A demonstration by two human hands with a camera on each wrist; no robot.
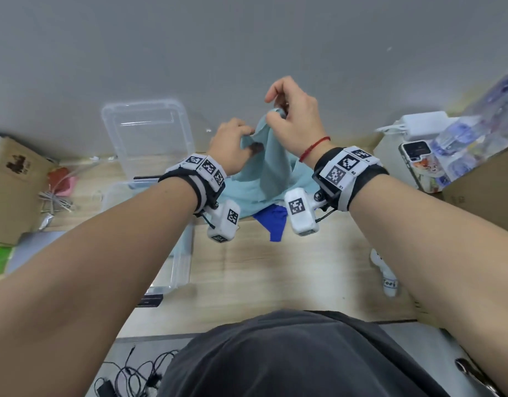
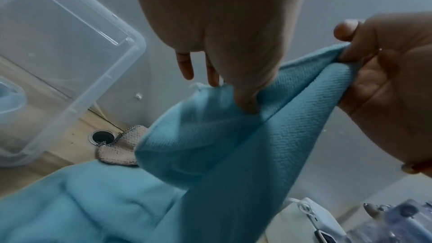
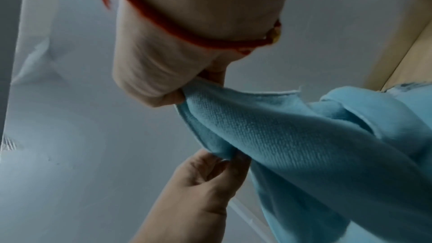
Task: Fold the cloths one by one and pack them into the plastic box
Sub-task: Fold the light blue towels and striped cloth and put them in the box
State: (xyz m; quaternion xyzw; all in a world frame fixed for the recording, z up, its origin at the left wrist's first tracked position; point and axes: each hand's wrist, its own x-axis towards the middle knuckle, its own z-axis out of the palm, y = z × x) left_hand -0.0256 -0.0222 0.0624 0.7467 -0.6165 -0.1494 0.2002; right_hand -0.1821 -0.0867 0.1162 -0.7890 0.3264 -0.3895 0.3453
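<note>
Pinching light blue cloth [image 1: 271, 164] edge, left hand [image 1: 231, 146], right hand [image 1: 297, 116], raised

My counter [image 1: 275, 270] is pale wood, running out to a grey wall; at about ten o'clock a clear plastic box [image 1: 172, 253] sits on it, its clear lid [image 1: 146, 133] propped against the wall behind; at twelve o'clock the light blue cloth [image 1: 255, 193] has its lower part heaped on the wood, a dark blue cloth [image 1: 271, 222] just in front of it; a cardboard box [image 1: 12, 181] stands at nine o'clock with a pink item [image 1: 63, 181] beside it; at two o'clock lie a phone [image 1: 422, 164] and a white charger [image 1: 422, 124]; a small white bottle [image 1: 386, 276] lies at three o'clock.
</note>
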